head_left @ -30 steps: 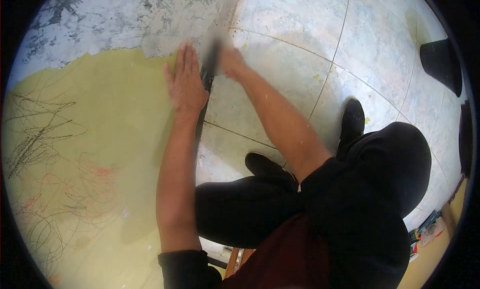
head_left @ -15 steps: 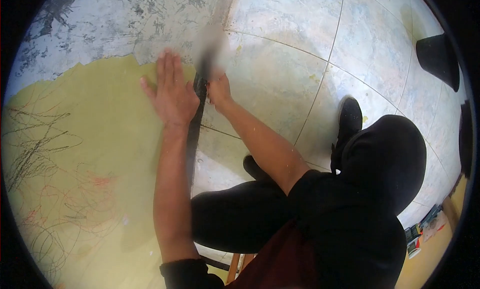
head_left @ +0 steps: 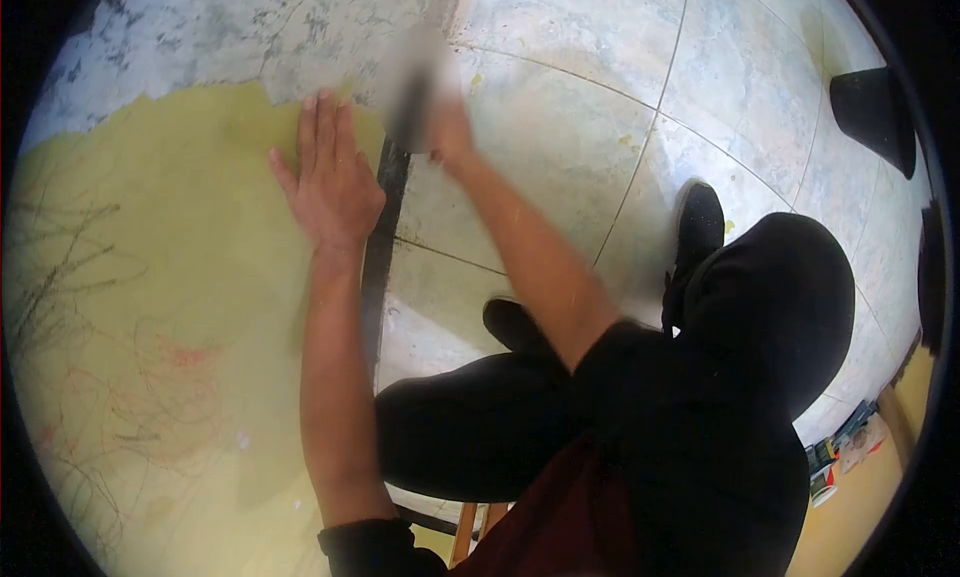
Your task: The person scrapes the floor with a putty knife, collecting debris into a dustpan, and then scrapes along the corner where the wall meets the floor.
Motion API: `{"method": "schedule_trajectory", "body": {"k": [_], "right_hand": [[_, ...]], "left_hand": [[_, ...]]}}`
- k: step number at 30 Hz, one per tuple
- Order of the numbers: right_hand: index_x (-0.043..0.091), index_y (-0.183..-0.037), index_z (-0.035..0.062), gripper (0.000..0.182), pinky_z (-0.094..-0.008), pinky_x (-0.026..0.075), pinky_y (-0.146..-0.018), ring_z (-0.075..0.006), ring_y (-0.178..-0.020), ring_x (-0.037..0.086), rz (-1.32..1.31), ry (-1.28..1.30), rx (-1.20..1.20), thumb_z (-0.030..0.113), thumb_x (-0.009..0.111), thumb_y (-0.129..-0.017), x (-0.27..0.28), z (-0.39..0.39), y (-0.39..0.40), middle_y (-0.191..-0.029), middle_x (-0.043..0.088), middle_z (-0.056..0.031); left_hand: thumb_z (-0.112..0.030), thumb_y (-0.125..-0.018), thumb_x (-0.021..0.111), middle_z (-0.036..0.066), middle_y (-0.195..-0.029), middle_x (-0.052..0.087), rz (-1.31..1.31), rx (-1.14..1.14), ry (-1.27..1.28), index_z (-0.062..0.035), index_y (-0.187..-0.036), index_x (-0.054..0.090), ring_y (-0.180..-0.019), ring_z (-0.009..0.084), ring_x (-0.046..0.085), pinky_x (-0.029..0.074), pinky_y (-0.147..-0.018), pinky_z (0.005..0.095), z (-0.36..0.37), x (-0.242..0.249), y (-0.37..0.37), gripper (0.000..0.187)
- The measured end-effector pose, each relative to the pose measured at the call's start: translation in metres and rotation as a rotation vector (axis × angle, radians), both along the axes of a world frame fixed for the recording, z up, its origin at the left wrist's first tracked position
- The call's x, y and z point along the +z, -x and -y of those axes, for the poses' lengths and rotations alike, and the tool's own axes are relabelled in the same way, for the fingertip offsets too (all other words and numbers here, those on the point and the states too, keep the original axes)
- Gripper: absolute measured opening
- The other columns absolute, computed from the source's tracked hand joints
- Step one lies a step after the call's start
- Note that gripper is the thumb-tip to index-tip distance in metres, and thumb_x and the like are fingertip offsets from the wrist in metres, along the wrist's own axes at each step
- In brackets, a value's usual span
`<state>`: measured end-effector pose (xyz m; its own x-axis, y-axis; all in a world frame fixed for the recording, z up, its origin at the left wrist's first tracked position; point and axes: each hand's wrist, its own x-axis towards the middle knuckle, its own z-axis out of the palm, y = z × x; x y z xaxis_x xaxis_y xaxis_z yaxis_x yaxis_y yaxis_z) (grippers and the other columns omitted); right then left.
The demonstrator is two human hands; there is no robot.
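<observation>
Paint scraping looks well under way: above the left hand the wall is already bare and grey-white, while the yellow paint below and to the left of that hand — scribbled over with dark and red lines — remains in place, and it is by far the larger part of what shows. That hand lies open and flat, fingers together, pressed on the yellow paint right at its ragged upper edge. Just right of it, across the dark skirting strip, the right hand is closed around a dark-handled scraper; both are badly blurred, so whether the blade touches the wall I cannot tell. The tool sits at the corner where wall meets tiled floor, level with the fingertips of the left hand. Further right of the hand, the person's dark trousers and black shoe rest on the tiles.
</observation>
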<state>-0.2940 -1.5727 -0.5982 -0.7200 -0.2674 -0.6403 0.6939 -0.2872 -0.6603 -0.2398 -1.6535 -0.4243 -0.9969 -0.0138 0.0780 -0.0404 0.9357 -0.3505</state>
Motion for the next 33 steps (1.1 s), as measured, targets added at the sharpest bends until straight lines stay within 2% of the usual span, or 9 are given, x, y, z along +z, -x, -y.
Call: {"method": "schedule_trajectory", "body": {"k": [2,5,6,10,12,16,19,28,33], "right_hand": [[0.042,-0.125,0.0102,0.033,-0.0334,0.032,-0.038,-0.0149,-0.048,0.043,0.062,0.092,0.021,0.016,0.049,-0.092,0.002,-0.011,0.028,-0.067,0.049,-0.0044],[0.042,-0.124,0.0102,0.032,-0.0317,0.031,-0.037,-0.0135,-0.048,0.043,-0.028,0.024,0.048,0.017,0.049,-0.093,0.027,-0.005,-0.016,-0.066,0.049,-0.0039],[0.042,-0.125,0.0112,0.033,-0.0313,0.031,-0.037,-0.0131,-0.048,0.042,0.062,0.139,0.084,0.018,0.049,-0.094,0.034,-0.011,-0.025,-0.068,0.049,-0.0041],[0.041,-0.127,0.0130,0.034,-0.0315,0.031,-0.036,-0.0130,-0.048,0.042,0.033,0.124,0.102,0.018,0.048,-0.094,0.018,-0.014,-0.019,-0.068,0.049,-0.0039],[0.040,-0.129,0.0152,0.035,-0.0311,0.026,-0.032,-0.0122,-0.037,0.035,0.107,0.205,0.014,0.018,0.048,-0.095,0.011,-0.017,-0.005,-0.059,0.044,-0.0020],[0.039,-0.130,0.0155,0.036,-0.0313,0.025,-0.032,-0.0119,-0.036,0.033,0.094,0.211,0.026,0.018,0.048,-0.095,0.031,-0.005,-0.036,-0.058,0.043,-0.0016],[0.041,-0.126,0.0144,0.033,-0.0316,0.032,-0.036,-0.0121,-0.046,0.040,0.059,0.169,0.107,0.020,0.048,-0.095,0.021,-0.013,-0.027,-0.068,0.049,-0.0037],[0.039,-0.127,0.0145,0.036,-0.0309,0.031,-0.036,-0.0133,-0.046,0.040,0.032,0.046,0.107,0.015,0.046,-0.092,0.017,-0.014,-0.013,-0.066,0.047,-0.0036],[0.040,-0.127,0.0138,0.035,-0.0315,0.029,-0.034,-0.0134,-0.047,0.040,0.059,0.134,0.121,0.017,0.047,-0.092,0.019,-0.023,-0.007,-0.067,0.048,-0.0040]], "left_hand": [[-0.021,-0.082,0.055,-0.002,-0.153,0.031,0.051,0.008,0.053,-0.0150,-0.142,0.041,-0.143,0.0154,0.025,-0.006,-0.113,0.0537,-0.002,0.005,0.001,0.061],[-0.020,-0.082,0.056,-0.002,-0.154,0.030,0.043,0.010,0.058,-0.0152,-0.142,0.040,-0.143,0.0157,0.024,-0.005,-0.113,0.0542,0.001,0.000,0.001,0.063],[-0.020,-0.082,0.056,-0.002,-0.154,0.030,0.038,0.011,0.058,-0.0152,-0.142,0.040,-0.143,0.0157,0.024,-0.005,-0.113,0.0542,-0.001,0.002,0.005,0.063],[-0.018,-0.082,0.055,-0.003,-0.153,0.032,0.038,0.009,0.064,-0.0163,-0.142,0.040,-0.143,0.0162,0.025,-0.002,-0.113,0.0548,-0.003,0.002,0.004,0.061],[-0.017,-0.082,0.055,-0.003,-0.152,0.033,0.025,-0.011,0.050,-0.0167,-0.141,0.041,-0.143,0.0164,0.025,-0.001,-0.113,0.0549,-0.003,0.001,0.002,0.061],[-0.014,-0.082,0.054,-0.002,-0.152,0.034,-0.030,-0.017,0.024,-0.0165,-0.141,0.042,-0.143,0.0162,0.026,0.000,-0.113,0.0546,-0.001,-0.001,0.007,0.060],[-0.013,-0.082,0.054,-0.002,-0.151,0.035,0.003,-0.008,0.039,-0.0162,-0.140,0.042,-0.142,0.0161,0.026,0.001,-0.113,0.0542,-0.001,0.002,0.003,0.060],[-0.014,-0.084,0.052,-0.004,-0.151,0.036,-0.009,0.004,0.066,-0.0174,-0.140,0.043,-0.142,0.0152,0.027,0.001,-0.113,0.0526,-0.003,-0.001,0.005,0.057],[-0.014,-0.085,0.050,-0.004,-0.150,0.037,-0.052,-0.014,0.044,-0.0180,-0.139,0.045,-0.142,0.0149,0.028,0.001,-0.113,0.0525,-0.001,-0.005,0.006,0.054]]}}
